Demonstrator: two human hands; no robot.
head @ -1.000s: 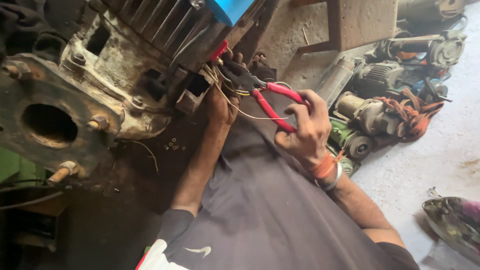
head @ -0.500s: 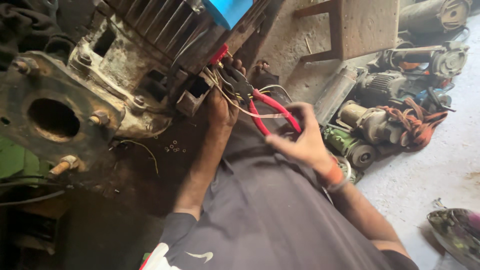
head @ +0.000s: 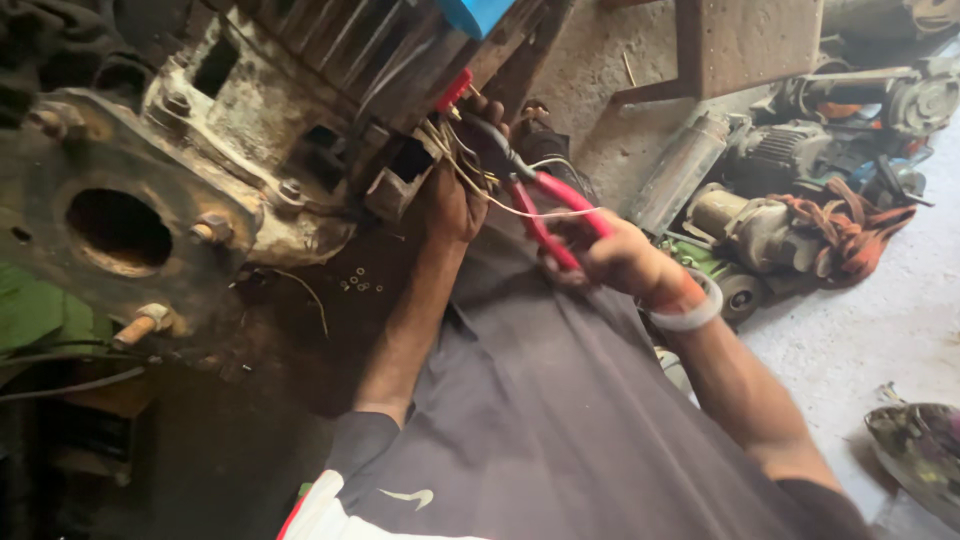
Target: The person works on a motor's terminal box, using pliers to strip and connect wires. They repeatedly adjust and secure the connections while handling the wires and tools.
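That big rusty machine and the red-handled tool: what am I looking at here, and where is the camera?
The camera sits on the person's head, looking down at their own two bare hands. The right hand grips red-handled pliers, whose nose reaches a bundle of thin pale wires. The left hand holds those wires at the large, dirty grey metal motor housing. Beyond, on the concrete floor, lie several smaller old motors.

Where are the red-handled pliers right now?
In the head view, the red-handled pliers sit just right of centre in the right hand, nose among the wires by the left hand.
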